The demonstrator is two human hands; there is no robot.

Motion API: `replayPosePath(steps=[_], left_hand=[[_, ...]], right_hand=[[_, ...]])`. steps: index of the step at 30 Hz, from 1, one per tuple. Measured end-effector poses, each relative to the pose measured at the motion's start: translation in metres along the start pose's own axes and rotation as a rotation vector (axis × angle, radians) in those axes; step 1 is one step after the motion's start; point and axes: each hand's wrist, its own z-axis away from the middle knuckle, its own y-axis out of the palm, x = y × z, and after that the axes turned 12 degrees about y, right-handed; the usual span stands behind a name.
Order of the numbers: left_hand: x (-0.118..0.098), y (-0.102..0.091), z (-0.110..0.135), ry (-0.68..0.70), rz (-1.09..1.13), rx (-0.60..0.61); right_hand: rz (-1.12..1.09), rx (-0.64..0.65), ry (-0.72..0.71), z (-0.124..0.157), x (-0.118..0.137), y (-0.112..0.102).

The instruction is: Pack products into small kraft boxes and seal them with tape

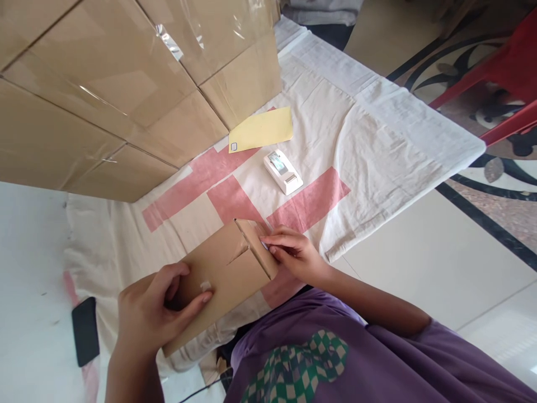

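Observation:
A brown cardboard box (226,280) lies tilted in front of my body, with a cut line and a bit of clear tape on its upper face. My left hand (155,308) grips its left part, thumb and forefinger spread on the upper face; the other fingers are hidden. At the right end of the box, my right hand (293,252) has its fingertips pinched on a small pale sticker (264,244), pressed against the end face. Most of that sticker is covered by the fingers. Beyond the box lies a yellow sheet (264,129) bearing one small white label.
Stacked, taped cardboard boxes (138,95) rise at the back left. A white handheld device (283,172) with a small screen rests on the cloth-covered table (331,134). A black phone (85,331) lies at the left. Red chair parts (507,126) stand at the right.

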Motion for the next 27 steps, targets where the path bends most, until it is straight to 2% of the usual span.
replayPosePath(steps=[6, 13, 19, 23, 27], left_hand=[[-0.001, 0.001, 0.000, -0.017, 0.005, -0.001], [-0.002, 0.000, 0.000, -0.007, -0.004, 0.001], [-0.003, 0.001, 0.001, -0.027, 0.004, -0.012], [-0.003, 0.001, 0.001, -0.023, 0.011, -0.021], [-0.003, 0.001, 0.000, -0.019, 0.003, -0.008]], right_hand=[[0.040, 0.043, -0.081, 0.007, 0.001, -0.009], [0.075, 0.003, -0.049, 0.023, 0.001, -0.005], [0.100, 0.007, -0.064, 0.023, 0.002, -0.008], [0.127, -0.060, -0.110, 0.027, 0.001, -0.005], [0.102, -0.106, -0.051, 0.035, -0.001, 0.002]])
